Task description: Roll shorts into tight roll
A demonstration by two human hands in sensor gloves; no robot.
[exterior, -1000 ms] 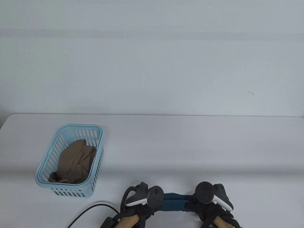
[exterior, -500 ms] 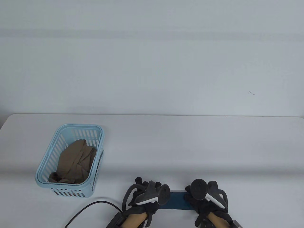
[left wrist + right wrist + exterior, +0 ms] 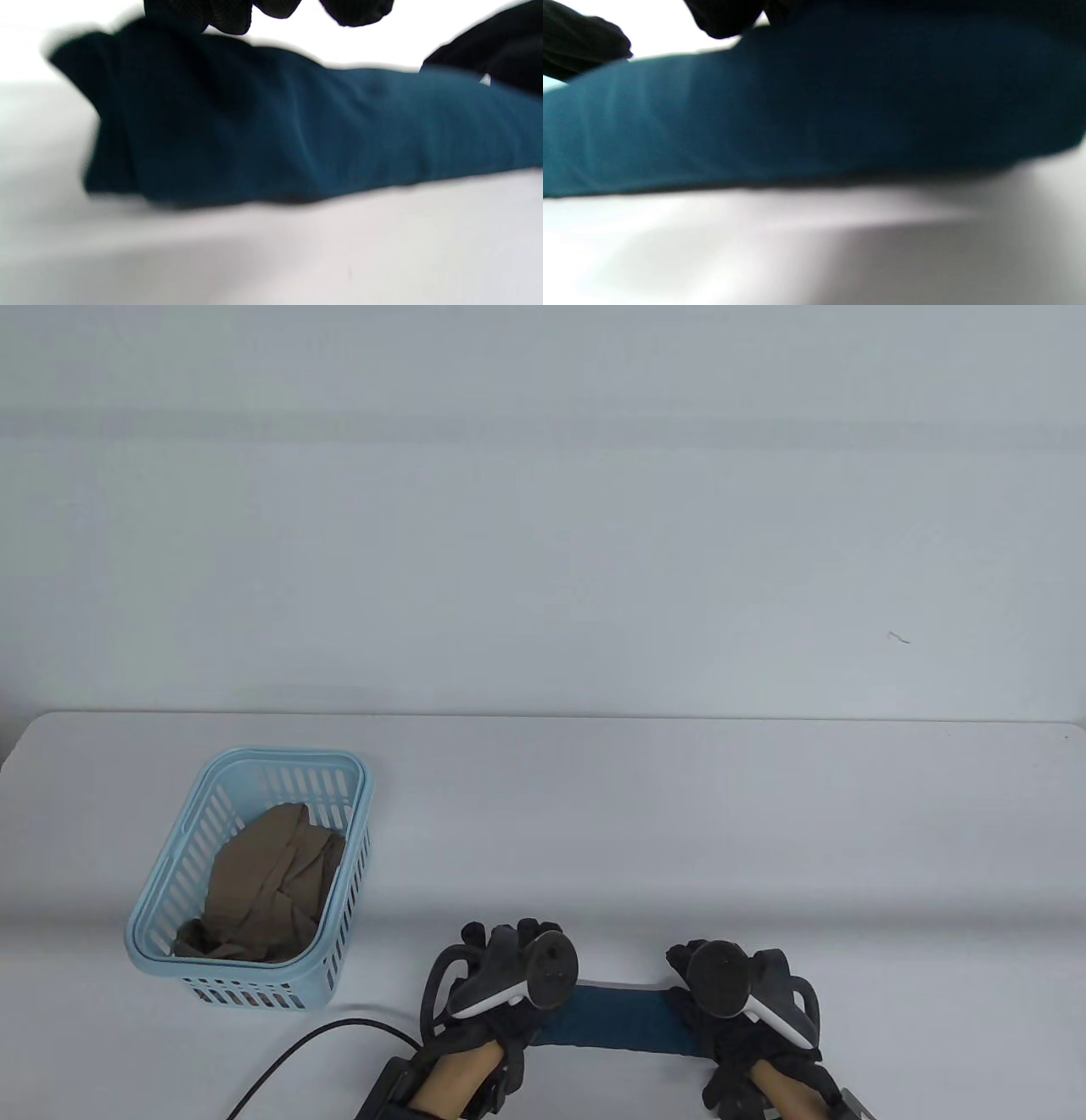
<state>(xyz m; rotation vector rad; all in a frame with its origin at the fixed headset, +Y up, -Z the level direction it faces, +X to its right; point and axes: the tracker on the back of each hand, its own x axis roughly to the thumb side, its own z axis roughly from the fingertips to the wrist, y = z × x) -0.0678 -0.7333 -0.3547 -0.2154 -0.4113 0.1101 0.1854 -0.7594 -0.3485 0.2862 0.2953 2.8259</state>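
The teal shorts (image 3: 624, 1022) lie as a sideways roll near the table's front edge. My left hand (image 3: 509, 976) covers the roll's left end, and my right hand (image 3: 730, 993) covers its right end. Each hand's fingers arch forward over the top of the roll. In the left wrist view the shorts (image 3: 297, 135) fill the middle, with my fingertips (image 3: 229, 17) curled onto their upper edge. In the right wrist view the roll (image 3: 797, 110) is blurred and my fingers (image 3: 725, 17) rest over it. The ends of the roll are hidden under the hands.
A light blue slotted basket (image 3: 161, 899) stands to the left with a crumpled brown garment (image 3: 271, 882) inside. A black cable (image 3: 314, 1052) curves from my left wrist across the front left of the white table (image 3: 679, 831).
Both hands have slid forward over the roll, away from the front edge. The strip of teal fabric showing between them now looks broader.
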